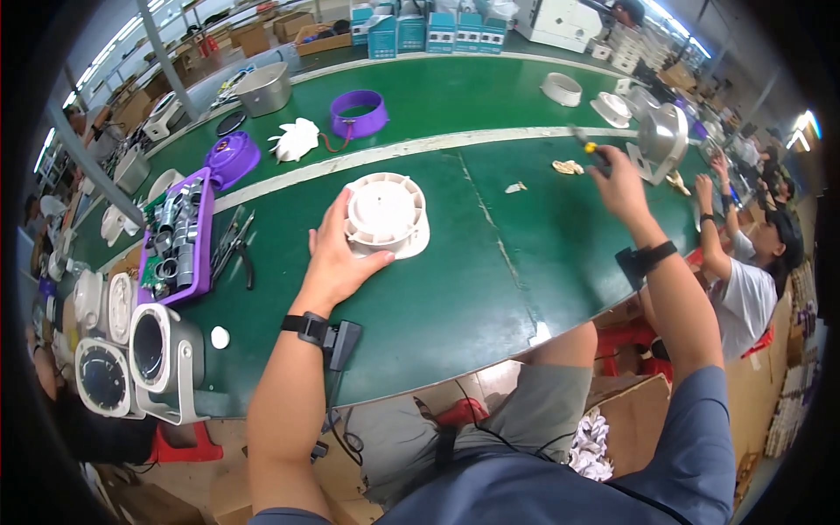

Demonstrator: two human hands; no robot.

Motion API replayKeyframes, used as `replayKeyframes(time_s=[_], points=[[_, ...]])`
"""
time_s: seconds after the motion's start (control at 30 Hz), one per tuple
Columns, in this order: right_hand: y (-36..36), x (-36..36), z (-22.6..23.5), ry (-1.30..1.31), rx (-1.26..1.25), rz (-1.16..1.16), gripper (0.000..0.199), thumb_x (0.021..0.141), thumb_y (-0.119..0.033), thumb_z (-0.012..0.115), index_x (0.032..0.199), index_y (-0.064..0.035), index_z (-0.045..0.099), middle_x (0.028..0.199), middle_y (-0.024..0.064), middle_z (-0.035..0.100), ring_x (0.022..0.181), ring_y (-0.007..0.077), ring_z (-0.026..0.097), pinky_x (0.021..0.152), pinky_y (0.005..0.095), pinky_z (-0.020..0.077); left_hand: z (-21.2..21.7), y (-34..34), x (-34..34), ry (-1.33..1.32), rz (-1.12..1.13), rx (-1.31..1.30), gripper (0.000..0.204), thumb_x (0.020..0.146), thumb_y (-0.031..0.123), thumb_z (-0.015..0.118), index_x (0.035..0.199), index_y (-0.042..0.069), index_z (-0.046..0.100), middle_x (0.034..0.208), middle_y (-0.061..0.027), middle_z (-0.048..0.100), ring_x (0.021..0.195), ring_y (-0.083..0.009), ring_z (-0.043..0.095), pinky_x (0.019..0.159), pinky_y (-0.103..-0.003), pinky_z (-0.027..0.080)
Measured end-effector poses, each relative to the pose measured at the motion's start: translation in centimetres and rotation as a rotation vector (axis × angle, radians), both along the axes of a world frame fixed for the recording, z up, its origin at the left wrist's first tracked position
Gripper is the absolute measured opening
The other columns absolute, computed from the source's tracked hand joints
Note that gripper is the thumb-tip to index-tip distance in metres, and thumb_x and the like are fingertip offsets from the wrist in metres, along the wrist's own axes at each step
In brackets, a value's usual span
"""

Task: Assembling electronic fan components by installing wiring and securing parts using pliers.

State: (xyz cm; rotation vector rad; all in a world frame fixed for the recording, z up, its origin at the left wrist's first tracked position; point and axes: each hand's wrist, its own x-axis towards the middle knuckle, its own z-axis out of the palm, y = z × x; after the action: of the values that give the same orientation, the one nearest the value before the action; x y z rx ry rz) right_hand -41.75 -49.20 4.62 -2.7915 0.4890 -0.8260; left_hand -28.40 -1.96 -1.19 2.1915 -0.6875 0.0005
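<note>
My left hand (337, 258) is closed round the near left side of a white round fan housing (381, 210), thumb at its lower edge. The housing lies on the green table, its ribbed ring and round hub facing up. Off to the right, my right hand (623, 188) is raised above the table, closed on a screwdriver (591, 147) with a dark and yellow handle; its shaft is blurred. Below the screwdriver's tip lies a crumpled beige scrap (568, 167). A smaller pale scrap (516, 187) lies between my hands.
Left of my left hand stand a purple tray (206, 241) of metal cylinders, pliers (246, 262) and white-framed round-faced units (157, 346). Beyond lie a white fan wheel (296, 140) and a purple ring (359, 114). At right, a co-worker (744, 262) sits near a clear-domed unit (662, 140).
</note>
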Motion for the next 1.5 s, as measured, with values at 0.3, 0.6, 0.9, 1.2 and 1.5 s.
replayKeyframes(time_s=[0.3, 0.6, 0.9, 1.2, 1.5], points=[[29.5, 4.5, -0.4, 0.057, -0.099, 0.731, 0.047, 0.078, -0.015, 0.08, 0.121, -0.0117, 0.061, 0.123, 0.012, 0.057, 0.112, 0.0328, 0.057, 0.091, 0.0442, 0.0482, -1.6, 2.8, 3.4, -0.042, 0.4, -0.67, 0.048, 0.099, 0.013, 0.058, 0.144, 0.0, 0.045, 0.14, -0.0212, 0.058, 0.125, -0.0298, 0.059, 0.107, -0.041, 0.046], [32.0, 6.9, -1.3, 0.108, -0.285, 0.72, 0.055, 0.077, -0.021, 0.082, 0.126, -0.0092, 0.059, 0.141, 0.0107, 0.056, 0.116, 0.0313, 0.056, 0.098, 0.0452, 0.0464, -1.4, 2.9, 4.4, 0.047, 0.568, -0.869, 0.043, 0.105, 0.028, 0.054, 0.137, 0.0, 0.051, 0.128, -0.0193, 0.063, 0.113, -0.0278, 0.063, 0.097, -0.039, 0.05], [24.9, 12.8, -2.9, 0.096, -0.471, 0.544, 0.039, 0.081, -0.008, 0.065, 0.12, -0.0105, 0.061, 0.141, 0.0111, 0.057, 0.115, 0.0317, 0.056, 0.094, 0.0457, 0.0483, -2.6, 3.7, 5.2, -0.016, 0.547, -0.869, 0.039, 0.106, 0.026, 0.052, 0.136, 0.001, 0.051, 0.128, -0.0206, 0.063, 0.109, -0.0282, 0.064, 0.095, -0.039, 0.05], [19.8, 18.4, -1.0, 0.103, 0.135, 0.222, 0.034, 0.091, -0.019, 0.071, 0.122, -0.0058, 0.063, 0.092, 0.0211, 0.07, 0.087, 0.0404, 0.069, 0.079, 0.0487, 0.0533, -2.7, 2.5, 4.8, 0.044, 0.551, -0.772, 0.037, 0.105, 0.025, 0.053, 0.134, 0.001, 0.053, 0.126, -0.0176, 0.064, 0.112, -0.0257, 0.063, 0.098, -0.038, 0.049], [30.3, 28.2, -2.2, 0.13, 0.431, 0.382, 0.047, 0.086, -0.028, 0.074, 0.121, 0.0007, 0.061, 0.103, 0.0232, 0.07, 0.1, 0.0402, 0.069, 0.088, 0.0457, 0.0528, -2.5, 2.3, 4.7, 0.052, 0.54, -0.756, 0.037, 0.102, 0.021, 0.055, 0.133, 0.0, 0.053, 0.126, -0.02, 0.064, 0.111, -0.0296, 0.064, 0.098, -0.043, 0.049]])
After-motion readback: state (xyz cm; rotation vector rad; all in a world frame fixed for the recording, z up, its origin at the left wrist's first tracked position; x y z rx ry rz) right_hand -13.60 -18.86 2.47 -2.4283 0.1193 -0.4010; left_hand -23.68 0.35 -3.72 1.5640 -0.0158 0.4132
